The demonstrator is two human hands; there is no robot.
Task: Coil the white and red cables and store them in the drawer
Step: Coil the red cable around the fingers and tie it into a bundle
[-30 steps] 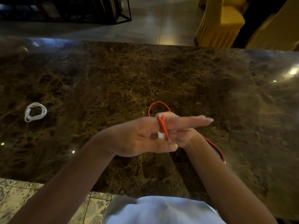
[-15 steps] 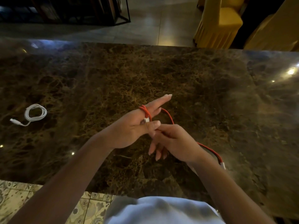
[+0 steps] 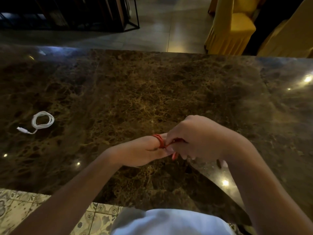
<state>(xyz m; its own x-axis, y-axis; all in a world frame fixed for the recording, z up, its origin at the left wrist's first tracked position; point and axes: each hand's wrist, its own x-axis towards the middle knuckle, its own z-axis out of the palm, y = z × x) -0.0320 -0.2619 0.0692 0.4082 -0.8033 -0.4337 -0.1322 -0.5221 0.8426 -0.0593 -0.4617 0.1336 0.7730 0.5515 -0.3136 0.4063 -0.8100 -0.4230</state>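
The red cable (image 3: 160,141) is wound in several turns round the fingers of my left hand (image 3: 145,150), which lies flat and pointing right above the marble table (image 3: 152,92). My right hand (image 3: 198,138) covers those fingertips from the right and pinches the cable's loose end, a short red piece hanging below at the thumb. The white cable (image 3: 43,121) lies coiled on the table at the far left, its plug sticking out to the lower left. No drawer is in view.
Yellow covered chairs (image 3: 232,26) stand beyond the table's far edge at the upper right. A dark metal-framed shelf (image 3: 94,14) is at the upper left. Patterned floor tiles (image 3: 22,211) show below the table's near edge.
My right hand has come up over the left fingers, taking in the long trailing red cable. More turns sit on the left fingers, and the trailing end at the right is gone from sight.
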